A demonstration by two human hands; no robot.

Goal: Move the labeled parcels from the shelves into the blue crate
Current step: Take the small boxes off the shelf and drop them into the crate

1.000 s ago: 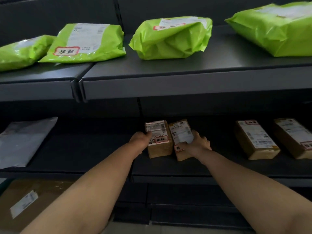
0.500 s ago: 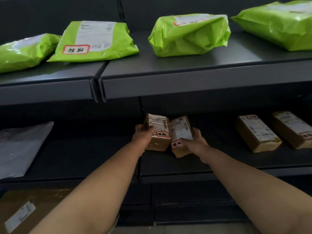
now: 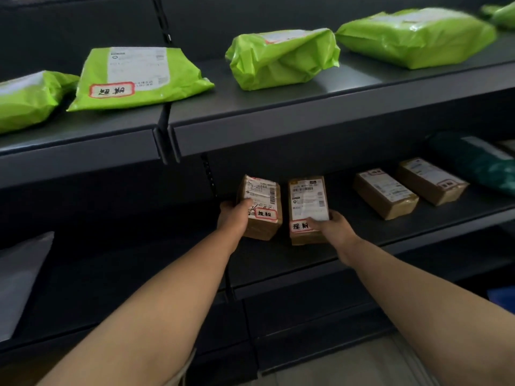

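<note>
- Dark grey metal shelving point(image 3: 306, 263) held our two small brown taped cardboard parcels point(image 3: 308, 207), side by side.
- Our left hand point(image 3: 232, 217) and right hand point(image 3: 333, 227) pinched one each.
- One-handed pinches risked a slip; we saw no blue crate.

Shelving point(image 3: 278, 129): dark grey, matte. Upper shelf: mailer bags point(image 3: 281, 58) bright lime green, each with a white label; one bag point(image 3: 139, 79) also bears a white, red-bordered tag with black handwriting. Lower shelf: boxes point(image 3: 386, 193) brown kraft, white printed labels, red-bordered tags. Left edge: pale grey mailer point(image 3: 19, 280). Right end: dark green bag point(image 3: 473, 162).
</note>
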